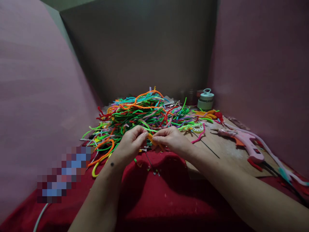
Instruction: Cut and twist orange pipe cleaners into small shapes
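Observation:
Between my two hands is an orange-yellow pipe cleaner (150, 138), bent or folded, with its ends poking out under the fingers. My left hand (133, 141) pinches one side of it between thumb and fingertips. From the other side my right hand (172, 139) pinches it too, the fingertips of both hands almost meeting. Right behind the hands rises a big tangled pile of pipe cleaners (135, 112) in green, orange, red, blue and other colours. The exact shape of the held piece is partly hidden by my fingers.
On a brown board (227, 151) at right lies a pink glue gun (248, 143), its black cord running to the lower right. A pale green lidded jar (206, 100) stands behind. Small scraps dot the red cloth (164, 199). Walls close in on both sides.

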Available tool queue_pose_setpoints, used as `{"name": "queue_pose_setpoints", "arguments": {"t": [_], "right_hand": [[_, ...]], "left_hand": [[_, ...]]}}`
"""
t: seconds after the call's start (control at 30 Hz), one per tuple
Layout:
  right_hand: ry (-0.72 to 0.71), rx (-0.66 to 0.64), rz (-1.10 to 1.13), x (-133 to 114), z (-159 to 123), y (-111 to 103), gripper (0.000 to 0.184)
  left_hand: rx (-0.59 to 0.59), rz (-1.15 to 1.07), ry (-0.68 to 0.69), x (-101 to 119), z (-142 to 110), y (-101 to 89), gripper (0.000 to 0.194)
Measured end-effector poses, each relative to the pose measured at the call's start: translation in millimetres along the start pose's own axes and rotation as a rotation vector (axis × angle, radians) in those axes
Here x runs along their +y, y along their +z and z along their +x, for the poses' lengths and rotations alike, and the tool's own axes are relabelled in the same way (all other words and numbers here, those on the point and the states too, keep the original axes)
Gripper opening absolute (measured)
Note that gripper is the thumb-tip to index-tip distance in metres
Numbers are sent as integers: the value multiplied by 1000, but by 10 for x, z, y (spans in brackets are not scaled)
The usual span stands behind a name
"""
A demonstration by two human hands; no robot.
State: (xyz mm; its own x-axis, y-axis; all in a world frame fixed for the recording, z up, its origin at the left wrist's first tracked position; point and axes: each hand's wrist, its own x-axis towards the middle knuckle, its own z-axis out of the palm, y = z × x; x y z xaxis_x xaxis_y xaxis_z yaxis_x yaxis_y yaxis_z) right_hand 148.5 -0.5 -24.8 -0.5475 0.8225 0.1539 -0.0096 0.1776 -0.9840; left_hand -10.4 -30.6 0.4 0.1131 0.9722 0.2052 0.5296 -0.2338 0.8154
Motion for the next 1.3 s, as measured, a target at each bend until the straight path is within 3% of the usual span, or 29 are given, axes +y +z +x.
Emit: {"name": "queue_pose_setpoints", "arguments": {"t": [0.2,0.4,0.6,0.7,0.9,1.03,1.17,1.3], "right_hand": [[186,-87,288,30,13,-39,22],[150,-125,375,48,11,-32,21],[100,-8,225,33,20,21,10],[113,45,148,-10,-3,69,14],[238,-82,347,-7,-26,86,11],[252,-57,395,40,1,64,9],[271,48,253,24,17,95,11],[232,69,145,26,20,115,13]], "left_hand": [[-55,-60,-5,20,-12,-4,18],[-71,-104,-11,28,-12,1,18],[-34,40,-13,18,7,48,14],[-3,77,-20,-29,18,76,12],[97,82,-32,-43,27,126,11],[90,3,-53,27,18,99,15],[33,-5,-85,65,22,25,19],[-13,-40,-147,55,21,-9,21]]}}
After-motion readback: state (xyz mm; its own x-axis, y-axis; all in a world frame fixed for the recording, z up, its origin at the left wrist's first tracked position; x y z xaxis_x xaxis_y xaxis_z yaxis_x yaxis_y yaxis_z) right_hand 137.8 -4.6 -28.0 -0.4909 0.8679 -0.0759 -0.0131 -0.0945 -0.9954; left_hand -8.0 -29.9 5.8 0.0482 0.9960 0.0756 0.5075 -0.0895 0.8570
